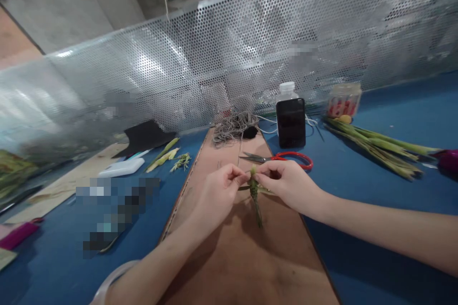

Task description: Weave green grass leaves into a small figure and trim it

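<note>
A small woven green leaf piece point(255, 196) hangs upright between my hands, its narrow tail pointing down over the brown board point(243, 267). My left hand point(223, 188) is closed, thumb and fingertips pinching at the upper left of the piece. From the other side my right hand point(282, 182) is closed in a pinch at its pale top end. Thin leaf strips stick out sideways below the fingers. Just beyond my hands, scissors point(263, 157) with red handles lie across the board. The exact grip points are partly covered by my fingers.
A tangle of grey cord point(232, 126) lies at the board's far end. Right of it stand a dark phone point(291, 123), a jar point(344, 97) and long green leaf stalks point(379, 145). On the left are a white case point(121, 167) and leaf scraps point(162, 158). Perforated metal mesh point(229, 52) rises behind.
</note>
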### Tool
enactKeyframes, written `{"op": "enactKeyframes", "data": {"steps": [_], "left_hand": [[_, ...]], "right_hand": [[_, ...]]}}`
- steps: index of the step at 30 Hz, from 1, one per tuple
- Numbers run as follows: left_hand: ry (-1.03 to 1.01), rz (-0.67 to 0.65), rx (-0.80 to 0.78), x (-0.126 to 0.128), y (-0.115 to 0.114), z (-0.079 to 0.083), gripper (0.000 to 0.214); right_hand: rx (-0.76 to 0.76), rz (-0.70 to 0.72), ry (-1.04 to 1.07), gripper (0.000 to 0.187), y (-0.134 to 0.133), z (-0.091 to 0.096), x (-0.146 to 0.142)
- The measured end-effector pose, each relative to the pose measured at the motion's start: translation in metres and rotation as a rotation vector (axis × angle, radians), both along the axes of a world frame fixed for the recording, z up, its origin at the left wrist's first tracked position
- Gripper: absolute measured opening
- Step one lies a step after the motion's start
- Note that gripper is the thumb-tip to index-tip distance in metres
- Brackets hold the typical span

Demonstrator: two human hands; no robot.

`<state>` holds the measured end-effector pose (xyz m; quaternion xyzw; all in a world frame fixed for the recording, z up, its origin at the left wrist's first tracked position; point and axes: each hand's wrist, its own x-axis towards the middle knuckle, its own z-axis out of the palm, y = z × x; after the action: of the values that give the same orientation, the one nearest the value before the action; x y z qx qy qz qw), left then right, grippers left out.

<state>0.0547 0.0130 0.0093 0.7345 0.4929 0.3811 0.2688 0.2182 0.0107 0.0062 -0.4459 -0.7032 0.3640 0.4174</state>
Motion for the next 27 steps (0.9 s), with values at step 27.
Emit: {"op": "enactKeyframes", "data": {"steps": [27], "left_hand": [[0.131, -0.212, 0.110, -0.0081, 0.0054, 0.0062, 0.019]], "right_hand": [[-0.066, 0.041, -0.016, 0.024, 0.0012, 0.0022, 0.0041]]}}
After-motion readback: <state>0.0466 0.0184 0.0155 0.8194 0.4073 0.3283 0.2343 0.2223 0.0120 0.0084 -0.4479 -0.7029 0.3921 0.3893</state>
